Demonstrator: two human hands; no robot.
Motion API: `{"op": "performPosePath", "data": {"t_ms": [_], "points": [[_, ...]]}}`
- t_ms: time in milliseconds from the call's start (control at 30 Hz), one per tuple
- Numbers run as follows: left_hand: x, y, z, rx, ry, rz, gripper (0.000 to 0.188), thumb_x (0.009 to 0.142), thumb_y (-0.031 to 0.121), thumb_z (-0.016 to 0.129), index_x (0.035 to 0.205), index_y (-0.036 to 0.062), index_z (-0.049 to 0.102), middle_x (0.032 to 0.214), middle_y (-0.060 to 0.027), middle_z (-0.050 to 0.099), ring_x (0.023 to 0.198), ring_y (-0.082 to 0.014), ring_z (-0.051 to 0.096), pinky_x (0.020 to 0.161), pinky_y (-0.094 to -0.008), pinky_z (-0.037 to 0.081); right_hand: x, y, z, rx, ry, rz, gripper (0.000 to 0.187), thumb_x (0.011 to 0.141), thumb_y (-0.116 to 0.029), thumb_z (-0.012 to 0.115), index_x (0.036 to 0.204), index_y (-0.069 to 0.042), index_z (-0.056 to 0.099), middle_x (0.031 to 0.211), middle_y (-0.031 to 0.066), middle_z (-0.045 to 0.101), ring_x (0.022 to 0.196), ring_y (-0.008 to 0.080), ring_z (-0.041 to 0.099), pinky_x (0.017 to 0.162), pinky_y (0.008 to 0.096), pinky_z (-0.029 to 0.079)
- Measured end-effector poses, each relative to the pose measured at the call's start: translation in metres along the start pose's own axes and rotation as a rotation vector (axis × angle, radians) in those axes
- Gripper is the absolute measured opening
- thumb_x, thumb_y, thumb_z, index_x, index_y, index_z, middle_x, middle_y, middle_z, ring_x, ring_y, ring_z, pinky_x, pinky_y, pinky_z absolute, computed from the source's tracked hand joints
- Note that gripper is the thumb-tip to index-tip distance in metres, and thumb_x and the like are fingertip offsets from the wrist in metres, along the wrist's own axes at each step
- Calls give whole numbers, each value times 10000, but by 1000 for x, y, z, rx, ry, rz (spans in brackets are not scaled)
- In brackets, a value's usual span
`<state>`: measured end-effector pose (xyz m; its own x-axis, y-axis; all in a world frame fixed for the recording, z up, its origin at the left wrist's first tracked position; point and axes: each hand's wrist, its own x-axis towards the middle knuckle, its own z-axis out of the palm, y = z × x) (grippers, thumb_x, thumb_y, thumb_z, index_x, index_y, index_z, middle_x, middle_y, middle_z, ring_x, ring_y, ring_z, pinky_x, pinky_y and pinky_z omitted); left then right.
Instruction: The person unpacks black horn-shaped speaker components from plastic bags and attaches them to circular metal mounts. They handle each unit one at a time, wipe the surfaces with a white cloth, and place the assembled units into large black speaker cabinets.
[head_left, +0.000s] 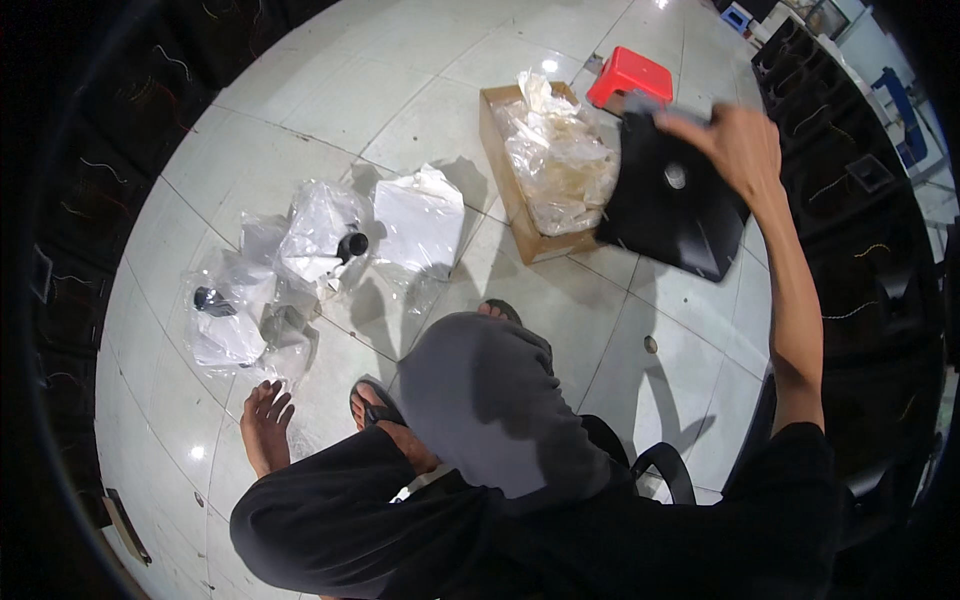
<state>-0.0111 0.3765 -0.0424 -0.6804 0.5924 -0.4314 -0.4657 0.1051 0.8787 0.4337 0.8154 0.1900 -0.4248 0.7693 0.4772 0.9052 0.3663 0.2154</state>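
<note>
Clear plastic bags (300,270) lie crumpled and opened across the pale tiled floor (380,90) at the left, spread flat as if emptied; small black parts (352,243) rest on and among them, within easy reach of the seated person. Just below that pile the left hand (266,425) hangs low near the floor, fingers loosely spread and slightly curled, holding nothing; it hovers beside a sandalled foot (378,405), and whether the fingertips touch the tiles cannot be told. In the middle, the person's knee in grey cloth (480,400) is bent up, which suggests a low seat, with the black curve of a chair arm (668,468) showing behind it. Further right stands an open cardboard box (500,175) stuffed with more clear wrapping (560,155), set close so that parts can be drawn out of it. Beyond the box a red plastic stool (628,76) sits on the floor. At the right, the right hand (735,140) reaches out at arm's length and closes over the top edge of a square black plate (672,210) with a round stub at its centre, tilting it up on its lower edge beside the box; the fingers wrap that rim, thumb hidden, so the clasp looks firm but not fully visible.
</note>
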Motion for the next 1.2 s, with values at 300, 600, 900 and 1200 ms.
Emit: {"op": "performPosePath", "data": {"t_ms": [300,600,900,1200], "points": [[27,-67,-90,249,323,-69,335,926,226,563,1145,-26,585,1038,-136,666,855,-227,659,699,-326,524,-135,21,181,198,-611,-36,799,648,-740,676,556,49,597,557,241,566,515,381,556,535,468,432],[-81,-149,-223,1089,818,24,235,824,187,566,835,-7,698,830,-254,660,804,-419,658,752,-453,527,-186,40,342,473,-596,-183,612,792,-534,685,635,52,607,594,218,582,556,376,564,567,452,417],[-210,-274,-331,1267,864,-590,299,884,223,481,956,-3,663,994,-266,649,915,-419,641,804,-508,493,-178,19,316,411,-565,-167,591,809,-514,673,633,47,609,597,218,585,562,383,568,570,455,422],[-183,-258,-314,1298,877,-647,294,908,229,531,1022,-14,652,951,-206,684,858,-298,674,759,-411,522,-170,17,262,282,-698,-92,505,839,-449,650,665,25,643,652,219,623,630,391,620,593,463,469]]}}
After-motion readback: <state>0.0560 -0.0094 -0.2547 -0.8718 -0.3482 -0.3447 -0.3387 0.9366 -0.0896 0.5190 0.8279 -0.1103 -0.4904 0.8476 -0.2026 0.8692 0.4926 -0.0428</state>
